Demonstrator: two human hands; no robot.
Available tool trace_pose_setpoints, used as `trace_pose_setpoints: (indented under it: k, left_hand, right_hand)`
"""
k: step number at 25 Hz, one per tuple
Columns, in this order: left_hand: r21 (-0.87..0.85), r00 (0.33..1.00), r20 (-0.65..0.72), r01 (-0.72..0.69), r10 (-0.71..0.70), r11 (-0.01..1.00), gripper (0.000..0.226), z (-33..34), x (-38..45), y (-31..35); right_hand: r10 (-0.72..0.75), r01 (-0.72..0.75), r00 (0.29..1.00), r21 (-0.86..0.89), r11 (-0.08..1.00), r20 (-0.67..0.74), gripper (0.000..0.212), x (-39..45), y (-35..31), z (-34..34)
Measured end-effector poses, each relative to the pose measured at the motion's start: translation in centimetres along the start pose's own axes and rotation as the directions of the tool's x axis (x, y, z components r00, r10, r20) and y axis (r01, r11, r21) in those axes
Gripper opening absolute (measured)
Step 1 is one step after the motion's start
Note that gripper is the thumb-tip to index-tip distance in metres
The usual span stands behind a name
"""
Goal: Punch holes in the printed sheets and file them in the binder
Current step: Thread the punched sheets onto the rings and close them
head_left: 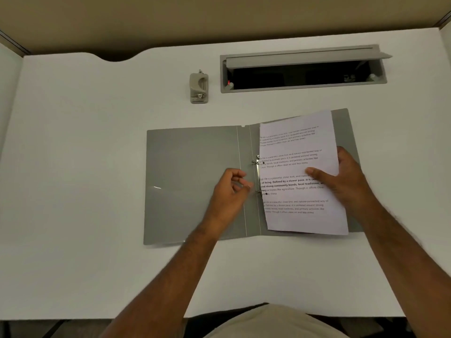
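Note:
A grey binder lies open flat on the white desk. Its metal ring mechanism sits just right of the spine. Printed sheets with two punched holes at their left edge lie tilted over the binder's right half. My right hand grips the sheets at their right edge, thumb on top of the print. My left hand has its fingers curled, fingertips at the lower ring; whether they pinch the ring is unclear. A grey hole punch stands on the desk behind the binder.
The white desk has a grey cable tray with its lid raised at the back right, just right of the punch. A curved cut-out notches the back edge at the left. Partition walls close the back and both sides.

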State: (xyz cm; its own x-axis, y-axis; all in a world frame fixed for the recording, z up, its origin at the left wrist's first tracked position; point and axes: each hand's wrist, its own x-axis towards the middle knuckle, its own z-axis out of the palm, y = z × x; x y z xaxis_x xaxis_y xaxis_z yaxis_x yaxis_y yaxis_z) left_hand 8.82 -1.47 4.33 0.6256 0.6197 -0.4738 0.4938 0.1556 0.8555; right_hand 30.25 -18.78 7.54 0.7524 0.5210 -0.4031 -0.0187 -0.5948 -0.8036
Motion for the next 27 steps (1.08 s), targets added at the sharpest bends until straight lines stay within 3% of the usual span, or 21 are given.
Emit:
trace_pose_setpoints:
  k: [6,13,27]
  left_hand:
    - [0.089,0.994,-0.056,-0.087,0.092,0.992,0.023,0.9,4.8,0.5]
    - [0.122,0.996,0.082,0.029,-0.039,0.992,0.025,1.7,8.0,0.9]
    - [0.095,0.992,0.081,0.087,-0.095,0.992,0.010,2.0,8.3,2.4]
  right_hand:
    - [-0.032,0.032,0.999,-0.010,0.999,0.031,0.056,0.7,0.2,0.4]
    - [-0.039,0.039,0.999,-0.042,0.998,-0.002,0.054,1.3,0.1,0.5]
    - [-0.069,0.067,0.998,-0.119,0.991,-0.015,0.058,1.8,-0.1,-0.2]
